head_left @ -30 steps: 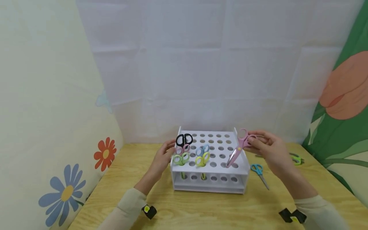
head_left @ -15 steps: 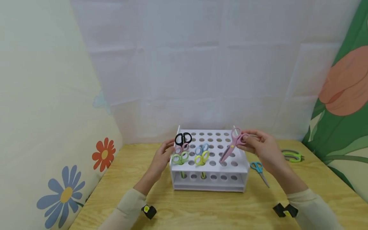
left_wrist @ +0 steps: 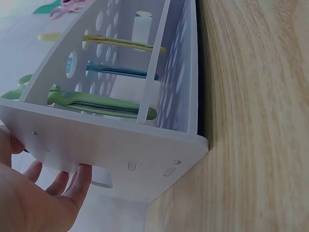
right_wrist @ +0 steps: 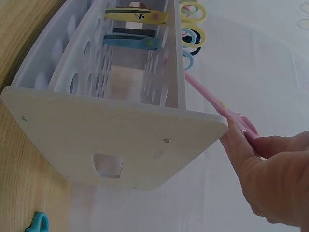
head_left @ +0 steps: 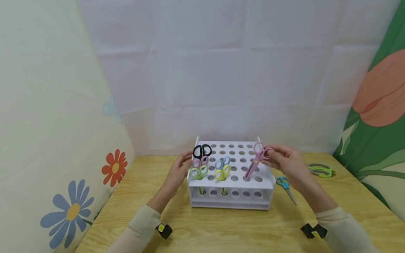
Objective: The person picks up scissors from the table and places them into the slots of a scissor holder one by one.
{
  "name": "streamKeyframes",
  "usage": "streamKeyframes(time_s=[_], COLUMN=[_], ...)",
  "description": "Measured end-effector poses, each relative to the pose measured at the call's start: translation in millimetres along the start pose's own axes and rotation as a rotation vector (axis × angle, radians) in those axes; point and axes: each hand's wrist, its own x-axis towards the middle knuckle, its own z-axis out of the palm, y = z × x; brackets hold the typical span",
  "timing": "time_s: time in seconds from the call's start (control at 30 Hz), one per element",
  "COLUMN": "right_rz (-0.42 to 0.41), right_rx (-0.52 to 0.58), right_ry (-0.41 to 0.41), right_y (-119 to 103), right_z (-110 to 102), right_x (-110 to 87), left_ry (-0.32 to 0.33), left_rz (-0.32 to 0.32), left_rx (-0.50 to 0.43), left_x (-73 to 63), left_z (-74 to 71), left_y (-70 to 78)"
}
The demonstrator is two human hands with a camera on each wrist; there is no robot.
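A white rack point(head_left: 234, 185) with rows of round holes stands on the table. My right hand point(head_left: 289, 165) pinches pink scissors point(head_left: 255, 161) by one handle loop. They slant over the rack, blades down and slightly apart, tips at a front-row hole. My left hand point(head_left: 179, 173) rests its fingertips against the rack's left side panel point(left_wrist: 104, 145), close to the cutout. Black-handled scissors point(head_left: 202, 151), a second pink pair point(head_left: 200, 161) and green scissors point(head_left: 199, 173) stand in the left column. Blue scissors point(head_left: 223, 162) and yellow scissors point(head_left: 223, 173) stand two columns over.
Right of the rack, teal-handled scissors point(head_left: 286, 188) lie on the wooden table point(head_left: 227, 228). Farther back lie green-and-grey handled scissors point(head_left: 321, 170), their blades behind the right hand. A white cloth point(head_left: 202, 88) hangs behind the rack, with flower-printed panels at both sides.
My right hand has carried the pink scissors leftward over the rack, and their tips have come down to a front-row hole. The left hand has stayed at the rack's side.
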Motion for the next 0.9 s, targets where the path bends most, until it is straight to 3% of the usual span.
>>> streamKeyframes(time_s=[0.23,0.43,0.67,0.9], right_rz=[-0.039,-0.070,-0.129,-0.164], right_rx=[-0.041,-0.082,-0.319,-0.417], right_ry=[-0.021,-0.121,-0.259,-0.331], right_y=[7,11,14,16], right_z=[1,7,14,19], right_x=[-0.3,-1.8,-6.7,-8.0], left_ry=[-0.012,-0.010,-0.005,-0.001], left_rz=[0.005,0.000,-0.010,-0.025], left_rx=[-0.019,-0.019,-0.017,0.000], left_x=[0.5,-0.3,-1.2,-1.3], left_z=[-0.2,-0.5,-1.1,-1.5], left_y=[-0.1,0.6,1.0,1.9])
